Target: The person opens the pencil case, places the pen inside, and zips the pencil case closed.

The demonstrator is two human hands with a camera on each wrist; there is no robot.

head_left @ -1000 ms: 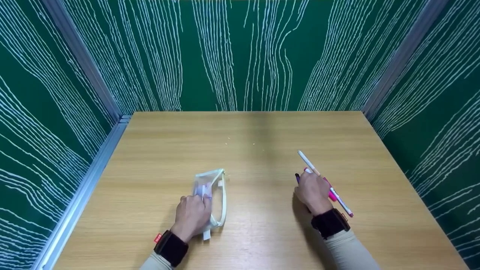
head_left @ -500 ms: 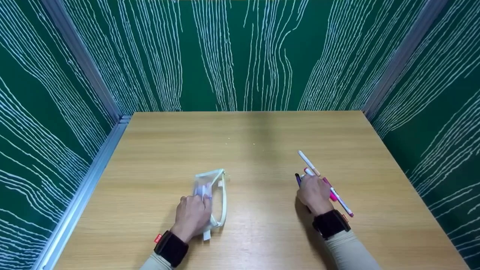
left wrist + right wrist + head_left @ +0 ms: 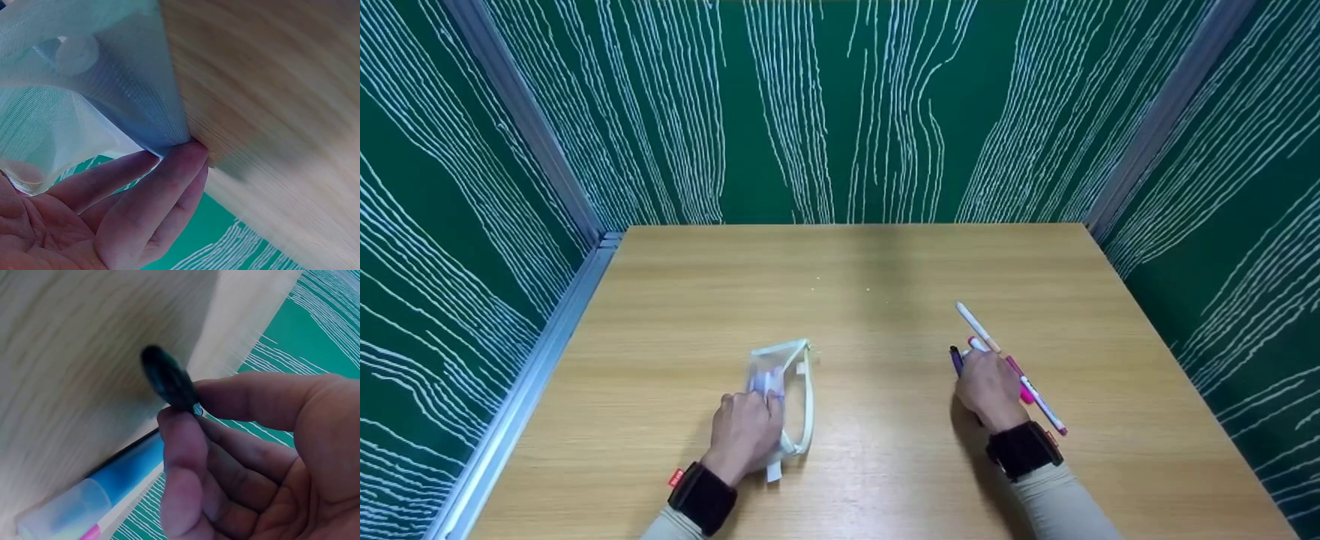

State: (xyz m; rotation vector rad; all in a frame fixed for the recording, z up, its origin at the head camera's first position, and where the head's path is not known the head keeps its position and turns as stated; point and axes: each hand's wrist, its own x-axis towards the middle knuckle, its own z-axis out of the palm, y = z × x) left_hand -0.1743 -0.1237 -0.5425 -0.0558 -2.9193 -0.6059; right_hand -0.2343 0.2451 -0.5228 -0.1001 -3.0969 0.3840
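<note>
My left hand (image 3: 746, 431) pinches the near side of a translucent mesh pouch (image 3: 808, 405) lying on the table, its pale-edged opening facing right. In the left wrist view, thumb and fingers of the left hand (image 3: 135, 219) meet at the edge of the mesh pouch (image 3: 121, 95). Something light and purplish shows through the mesh. On the right, my right hand (image 3: 991, 386) is low among several markers. Its thumb and index finger pinch a dark marker (image 3: 166, 379), seen end-on in the right wrist view. A blue marker with a clear cap (image 3: 107, 489) lies just below those fingers.
A white marker (image 3: 976, 325) points away beyond the right hand. Beside that hand lie a white pen with a pink end (image 3: 1044, 405) and a bright pink marker (image 3: 1026, 394). Green walls with white wavy lines bound the wooden table (image 3: 870, 262) at back and sides.
My right hand has shifted slightly right, and more of the dark marker shows at its left. The left hand and the pouch stay where they were.
</note>
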